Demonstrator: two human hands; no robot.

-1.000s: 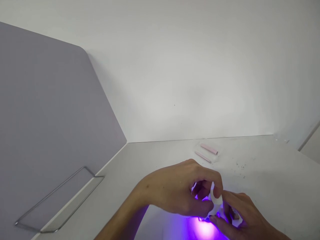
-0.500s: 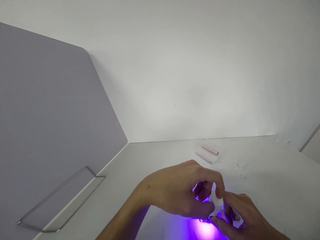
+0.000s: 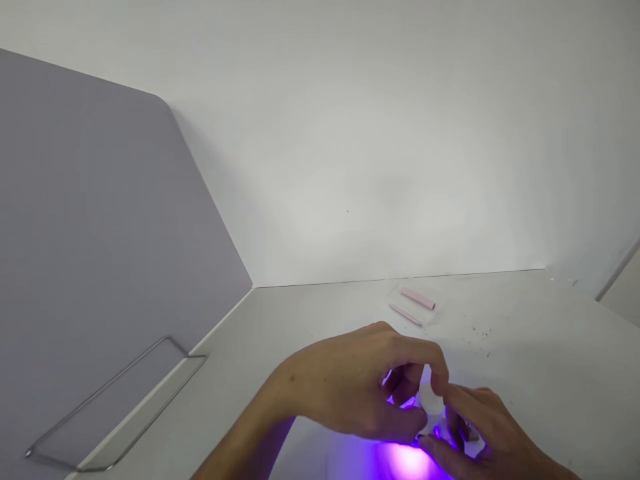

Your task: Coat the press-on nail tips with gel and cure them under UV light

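Observation:
Low on the right, my left hand [image 3: 357,383] curls its fingers and thumb around a small white lamp [image 3: 431,400] with a round white top. My right hand [image 3: 493,430] grips the same lamp from the other side, fingers bent and thumb below. Bright purple light [image 3: 410,461] spills from under it onto the tabletop. Fingers hide most of the lamp and whatever lies beneath it. A bit of something pale shows between the right fingers, too covered to name.
Beyond the hands lie a pink tube [image 3: 418,299] and a thin pink pen-like stick [image 3: 405,315] on clear plastic. Small crumbs [image 3: 481,333] are scattered to their right. A bent wire frame [image 3: 145,427] stands at left against a grey panel [image 3: 100,220]. A white wall [image 3: 360,147] closes the back.
The whole view has shifted very slightly. Both hands keep their hold on the lamp in almost the same place, and the purple light stays on.

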